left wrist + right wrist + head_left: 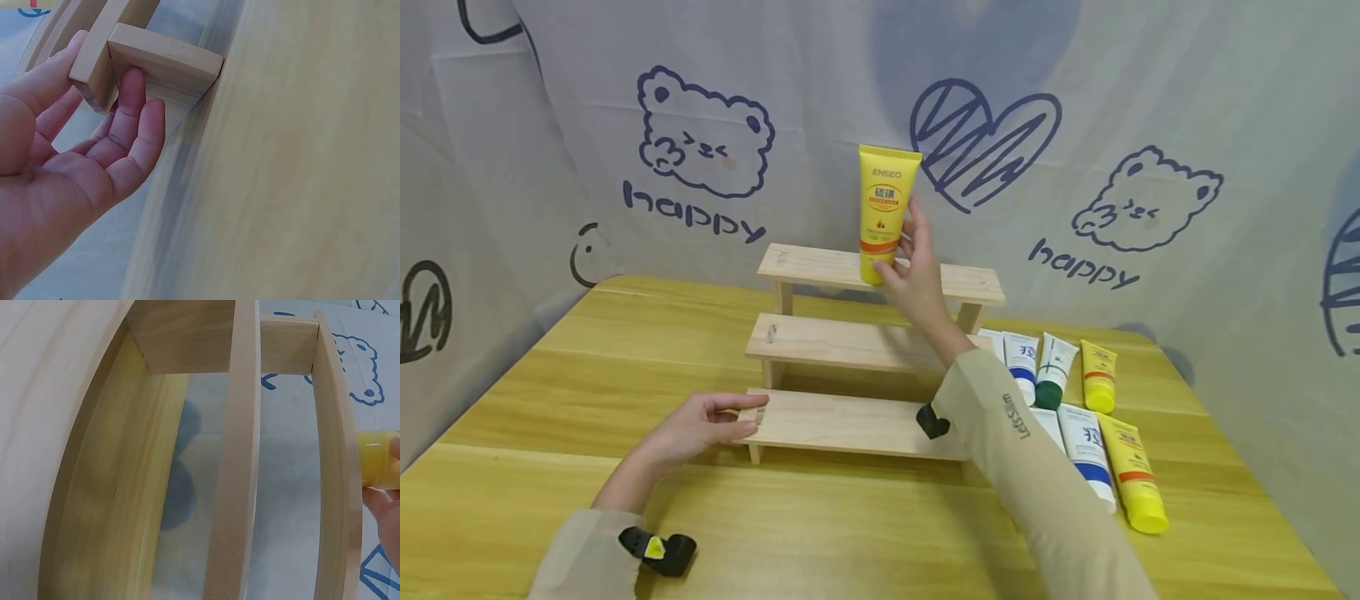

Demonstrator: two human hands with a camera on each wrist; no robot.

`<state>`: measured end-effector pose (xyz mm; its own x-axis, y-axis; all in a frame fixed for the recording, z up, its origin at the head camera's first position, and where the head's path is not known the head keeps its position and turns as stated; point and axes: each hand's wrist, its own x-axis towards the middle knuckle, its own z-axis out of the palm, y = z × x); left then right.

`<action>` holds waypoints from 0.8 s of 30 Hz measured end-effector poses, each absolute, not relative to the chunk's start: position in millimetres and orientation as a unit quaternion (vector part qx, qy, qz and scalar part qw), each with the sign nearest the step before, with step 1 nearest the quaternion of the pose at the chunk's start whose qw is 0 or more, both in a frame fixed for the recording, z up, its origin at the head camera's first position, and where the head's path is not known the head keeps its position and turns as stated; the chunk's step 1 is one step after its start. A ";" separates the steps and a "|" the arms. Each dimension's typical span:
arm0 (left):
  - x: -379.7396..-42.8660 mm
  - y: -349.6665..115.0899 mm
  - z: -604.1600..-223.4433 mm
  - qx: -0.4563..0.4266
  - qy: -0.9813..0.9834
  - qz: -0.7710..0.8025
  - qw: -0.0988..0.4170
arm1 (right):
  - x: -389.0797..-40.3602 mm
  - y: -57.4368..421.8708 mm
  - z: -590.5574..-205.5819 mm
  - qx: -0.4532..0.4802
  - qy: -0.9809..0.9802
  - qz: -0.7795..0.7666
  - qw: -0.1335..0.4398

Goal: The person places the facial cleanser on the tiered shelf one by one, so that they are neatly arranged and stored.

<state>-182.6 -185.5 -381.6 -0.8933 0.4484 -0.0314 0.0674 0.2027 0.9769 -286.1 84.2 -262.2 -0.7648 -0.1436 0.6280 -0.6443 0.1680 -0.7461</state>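
A yellow squeeze tube (886, 200) stands cap down at the top step of a three-tier wooden display stand (850, 421). My right hand (917, 279) grips it low, with the thumb near the cap. In the right wrist view the tube's yellow cap (377, 459) meets the top board, and only part of that hand (387, 519) shows at the edge. My left hand (703, 425) holds the left end of the lowest step. Seen from the left wrist, this hand (81, 150) has its fingers curled under the board beside the support leg.
Right of the stand, tubes lie in two rows: yellow ones (1133, 475), white-and-blue ones (1086, 450) and a white one with a green cap (1054, 367). My right forearm hides part of them. A printed cloth (835, 83) hangs behind the wooden table (587, 367).
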 end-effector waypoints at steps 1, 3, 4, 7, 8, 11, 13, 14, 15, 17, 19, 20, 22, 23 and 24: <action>-182.5 -185.6 -381.9 0.170 0.759 0.608 0.157 | -285.3 84.4 -262.1 0.255 -0.746 0.576 0.218; -182.2 -185.9 -382.5 0.170 0.760 0.608 0.156 | -283.2 84.2 -262.0 0.218 -0.771 0.550 0.236; -182.0 -186.0 -382.8 0.169 0.762 0.606 0.155 | -282.0 83.9 -261.9 0.199 -0.781 0.539 0.243; -181.8 -186.6 -383.6 0.166 0.766 0.602 0.151 | -278.5 81.2 -261.0 0.150 -0.800 0.521 0.255; -181.7 -186.8 -383.8 0.165 0.767 0.602 0.150 | -277.8 79.8 -260.6 0.139 -0.802 0.522 0.254; -181.7 -187.1 -384.2 0.165 0.768 0.600 0.149 | -277.3 74.3 -259.4 0.118 -0.800 0.535 0.245; -181.9 -186.9 -384.3 0.168 0.768 0.600 0.149 | -278.2 69.5 -259.1 0.104 -0.795 0.546 0.244; -182.1 -186.8 -384.3 0.170 0.768 0.599 0.149 | -278.6 66.9 -258.9 0.098 -0.792 0.551 0.244; -182.4 -186.6 -384.3 0.173 0.767 0.599 0.150 | -279.0 64.1 -258.7 0.091 -0.790 0.554 0.246; -182.5 -186.3 -384.2 0.175 0.765 0.601 0.151 | -280.4 58.2 -258.7 0.081 -0.787 0.558 0.251; -182.7 -186.1 -384.1 0.175 0.764 0.602 0.152 | -281.2 52.4 -258.2 0.075 -0.785 0.560 0.252; -182.6 -185.9 -384.0 0.175 0.764 0.602 0.152 | -281.8 49.7 -258.1 0.073 -0.786 0.560 0.252; -182.4 -185.7 -383.8 0.171 0.766 0.601 0.151 | -283.0 45.2 -258.3 0.071 -0.788 0.561 0.243; -182.2 -185.7 -383.8 0.170 0.768 0.599 0.150 | -283.4 43.4 -258.7 0.072 -0.789 0.563 0.236; -182.0 -185.6 -383.8 0.168 0.769 0.598 0.149 | -283.6 41.9 -259.1 0.074 -0.789 0.565 0.229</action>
